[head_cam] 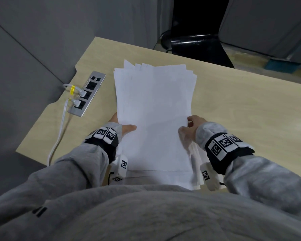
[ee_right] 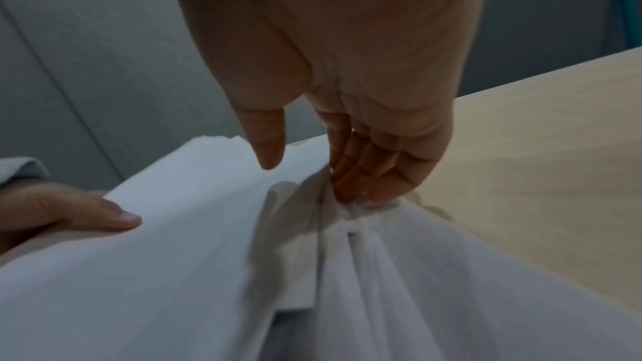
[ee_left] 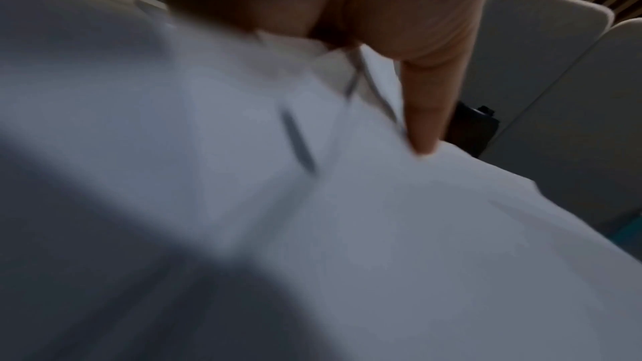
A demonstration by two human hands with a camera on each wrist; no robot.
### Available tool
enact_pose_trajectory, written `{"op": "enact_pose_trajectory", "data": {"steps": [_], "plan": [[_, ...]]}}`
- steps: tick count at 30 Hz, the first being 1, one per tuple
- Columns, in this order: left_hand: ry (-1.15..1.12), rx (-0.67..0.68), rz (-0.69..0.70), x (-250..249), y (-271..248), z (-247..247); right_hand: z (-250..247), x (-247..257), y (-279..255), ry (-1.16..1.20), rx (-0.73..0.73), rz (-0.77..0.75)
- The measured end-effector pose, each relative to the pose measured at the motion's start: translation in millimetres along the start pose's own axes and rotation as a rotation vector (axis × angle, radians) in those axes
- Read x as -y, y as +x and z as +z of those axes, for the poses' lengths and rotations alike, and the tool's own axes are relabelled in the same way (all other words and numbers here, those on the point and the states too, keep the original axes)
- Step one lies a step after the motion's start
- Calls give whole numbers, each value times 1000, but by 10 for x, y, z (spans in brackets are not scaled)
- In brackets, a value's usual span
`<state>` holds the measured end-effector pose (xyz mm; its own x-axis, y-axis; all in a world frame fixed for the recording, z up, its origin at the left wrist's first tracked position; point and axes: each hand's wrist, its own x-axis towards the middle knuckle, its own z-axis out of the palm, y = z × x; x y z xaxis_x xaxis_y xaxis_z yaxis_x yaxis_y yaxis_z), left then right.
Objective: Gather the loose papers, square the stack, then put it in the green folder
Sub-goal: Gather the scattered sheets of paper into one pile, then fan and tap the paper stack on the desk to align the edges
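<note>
A stack of white papers (head_cam: 153, 110), its far edges fanned and uneven, is held low over the wooden desk (head_cam: 241, 110). My left hand (head_cam: 123, 126) grips the stack's left edge, thumb on the top sheet and fingers hidden beneath. In the left wrist view one digit (ee_left: 427, 120) presses the papers (ee_left: 382, 229). My right hand (head_cam: 193, 126) holds the right edge. In the right wrist view its curled fingers (ee_right: 365, 174) dig into the bunched sheet edges (ee_right: 347, 229), and the thumb (ee_right: 267, 142) hovers just above the top sheet. No green folder is in view.
A metal socket panel (head_cam: 88, 93) is set into the desk at the left, with white cables (head_cam: 59, 133) plugged in and trailing off the near edge. A black chair (head_cam: 195, 46) stands beyond the far edge. Grey partitions close off the left and back.
</note>
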<state>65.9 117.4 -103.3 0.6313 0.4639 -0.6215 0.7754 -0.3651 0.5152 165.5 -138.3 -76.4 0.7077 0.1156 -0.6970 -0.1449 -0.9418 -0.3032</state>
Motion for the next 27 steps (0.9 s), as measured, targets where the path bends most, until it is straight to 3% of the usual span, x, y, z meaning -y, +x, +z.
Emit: {"op": "enact_pose_trajectory", "data": {"steps": [3,8,12,15,23,27], "plan": [[-57,-7,93,-174,-44,25,49,6,-3,19,-38,-26],[-262,5,248,-418,-185,-163,-147,-136,-5,403,-200,66],[-550,67,314,-678,-406,-351,-394,-169,-191,677,-252,-64],[-574,36,414,-802,-491,-458,-528,-83,-330,788,-291,-103],[-518,-305,612,-1325,-792,-648,-829,238,-815,928,-554,-251],[-572,-355,671,-1413,-944,-678,-905,308,-1123,907,-633,-340]]}}
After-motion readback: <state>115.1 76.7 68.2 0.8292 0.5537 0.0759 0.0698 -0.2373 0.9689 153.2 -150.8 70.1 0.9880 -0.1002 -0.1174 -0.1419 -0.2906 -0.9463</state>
